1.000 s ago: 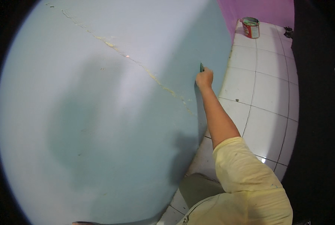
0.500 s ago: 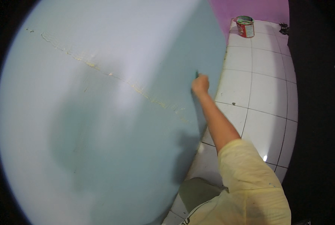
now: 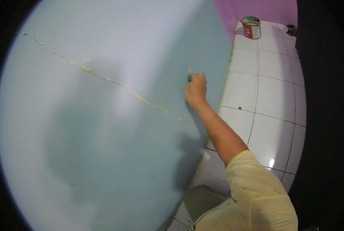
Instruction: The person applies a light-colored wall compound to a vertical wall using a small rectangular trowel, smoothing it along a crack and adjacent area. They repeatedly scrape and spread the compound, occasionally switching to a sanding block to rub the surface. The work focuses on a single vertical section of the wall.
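My right hand (image 3: 196, 87) is raised against a pale blue wall (image 3: 114, 161), fingers closed round a small tool (image 3: 189, 75). Only a dark green part and a pale tip of it show beyond my fingers; its exact kind is hidden by the grip. The tip is at the wall's surface, or very near it. Below and to the left of the hand, a long crack (image 3: 133, 92) with flaking, yellowish edges slants across the wall. My left hand is out of the picture.
On the white tiled floor (image 3: 274, 96) at the far end stands a red can (image 3: 251, 30) with green smears round its rim. A crumpled black thing (image 3: 291, 30) lies to its right. A pink wall (image 3: 264, 10) closes off the far side.
My right hand, still gripping the tool, has moved left along the wall, a little away from the floor edge. The view has shifted slightly; the can stays in place.
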`<state>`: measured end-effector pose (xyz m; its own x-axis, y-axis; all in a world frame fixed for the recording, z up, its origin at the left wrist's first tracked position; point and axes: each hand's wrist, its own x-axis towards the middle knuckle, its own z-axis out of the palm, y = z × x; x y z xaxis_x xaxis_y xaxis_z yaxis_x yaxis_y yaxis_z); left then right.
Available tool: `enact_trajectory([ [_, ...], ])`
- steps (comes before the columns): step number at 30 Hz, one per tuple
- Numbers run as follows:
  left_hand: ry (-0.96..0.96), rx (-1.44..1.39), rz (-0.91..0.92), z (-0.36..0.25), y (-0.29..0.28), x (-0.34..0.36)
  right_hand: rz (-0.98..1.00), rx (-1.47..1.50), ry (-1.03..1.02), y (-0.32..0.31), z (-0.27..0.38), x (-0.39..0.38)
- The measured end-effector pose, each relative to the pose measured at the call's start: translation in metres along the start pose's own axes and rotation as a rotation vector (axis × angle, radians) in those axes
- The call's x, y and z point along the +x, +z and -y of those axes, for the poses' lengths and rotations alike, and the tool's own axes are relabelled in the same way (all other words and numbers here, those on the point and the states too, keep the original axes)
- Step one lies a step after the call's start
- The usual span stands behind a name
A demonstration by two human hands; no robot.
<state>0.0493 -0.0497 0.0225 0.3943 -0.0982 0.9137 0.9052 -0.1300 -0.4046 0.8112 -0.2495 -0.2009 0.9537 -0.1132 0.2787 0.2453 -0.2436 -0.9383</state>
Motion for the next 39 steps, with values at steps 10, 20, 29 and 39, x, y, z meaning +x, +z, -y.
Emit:
enact_trajectory([
  [10, 0.209, -0.217, 0.151, -0.003, 0.102, -0.04, 0.331, -0.725, 0.305, -0.061, -0.352, 0.123],
  [20, -0.268, -0.241, -0.041, -0.026, -0.018, 0.027, -0.228, 0.225, -0.155, -0.02, -0.028, 0.021],
  [29, -0.422, -0.349, -0.082, -0.047, -0.021, 0.036, -0.358, 0.398, -1.063, -0.076, 0.377, -0.016],
  [39, -0.4, -0.342, -0.085, -0.013, -0.004, 0.012, 1.064, -0.694, -1.4, -0.09, 0.008, -0.307],
])
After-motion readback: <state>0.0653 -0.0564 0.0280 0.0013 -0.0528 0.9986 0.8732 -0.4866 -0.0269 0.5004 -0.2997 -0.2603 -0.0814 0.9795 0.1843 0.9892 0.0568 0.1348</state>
